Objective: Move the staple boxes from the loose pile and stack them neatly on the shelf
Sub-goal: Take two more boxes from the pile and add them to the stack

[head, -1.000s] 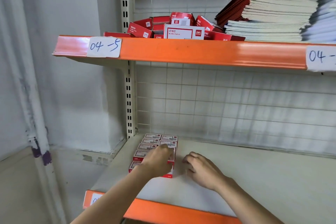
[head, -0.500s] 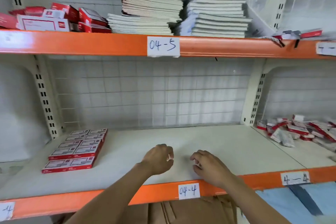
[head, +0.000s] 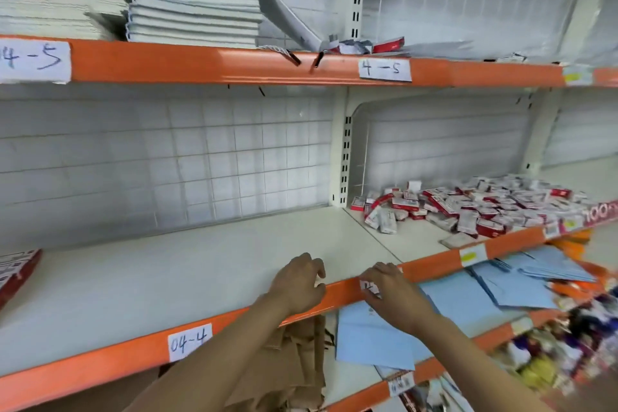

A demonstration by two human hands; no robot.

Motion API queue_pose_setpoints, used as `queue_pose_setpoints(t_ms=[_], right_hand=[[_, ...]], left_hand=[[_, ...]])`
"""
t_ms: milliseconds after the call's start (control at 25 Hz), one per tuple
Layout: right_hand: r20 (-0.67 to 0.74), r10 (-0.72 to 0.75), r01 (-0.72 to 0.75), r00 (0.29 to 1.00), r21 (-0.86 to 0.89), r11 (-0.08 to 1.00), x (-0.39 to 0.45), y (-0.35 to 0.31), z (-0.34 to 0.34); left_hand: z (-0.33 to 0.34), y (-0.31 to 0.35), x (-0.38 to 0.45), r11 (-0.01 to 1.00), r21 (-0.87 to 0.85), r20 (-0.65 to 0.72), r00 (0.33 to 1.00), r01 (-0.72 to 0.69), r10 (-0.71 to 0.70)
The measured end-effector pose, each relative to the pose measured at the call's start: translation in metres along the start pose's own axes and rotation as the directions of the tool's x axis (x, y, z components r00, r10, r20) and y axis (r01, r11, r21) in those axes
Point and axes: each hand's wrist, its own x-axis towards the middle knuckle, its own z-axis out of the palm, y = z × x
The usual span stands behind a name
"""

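Both hands, left hand point(head: 297, 281) and right hand point(head: 389, 291), are hovering loosely curled (holding nothing), left of the loose pile point(head: 468, 207); fetching boxes is probably next.

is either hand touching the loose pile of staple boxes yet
Apart. The head view shows bare shelf between both hands and the loose pile; the left hand and right hand hover empty near the orange front edge.

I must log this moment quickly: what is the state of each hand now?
Left hand: empty, fingers loosely curled, over the shelf edge.
Right hand: empty, fingers loosely curled, over the same edge.
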Motion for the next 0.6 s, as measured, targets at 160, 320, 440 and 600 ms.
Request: queue_pose_setpoints(t_ms=[160, 320, 440, 600], right_hand=[[-0.025, 0.061, -0.061, 0.998, 0.036, 0.998, -0.008, 0.041, -0.008], [-0.037, 0.108, -0.108, 0.993, -0.015, 0.994, 0.001, 0.088, -0.017], [-0.038, 0.154, -0.156, 0.987, -0.036, 0.987, 0.017, 0.129, -0.025], [-0.031, 0.177, -0.178, 0.984, -0.029, 0.984, 0.058, 0.178, -0.039]], left_hand=[[0.021, 0.031, 0.037, 0.998, 0.023, 0.043, 0.998, -0.052, 0.051], [0.04, 0.059, 0.093, 0.994, -0.052, 0.029, 0.995, -0.095, 0.097], [0.054, 0.077, 0.141, 0.986, -0.109, -0.013, 0.992, -0.125, 0.124], [0.064, 0.085, 0.207, 0.99, -0.09, -0.075, 0.992, -0.109, 0.102]])
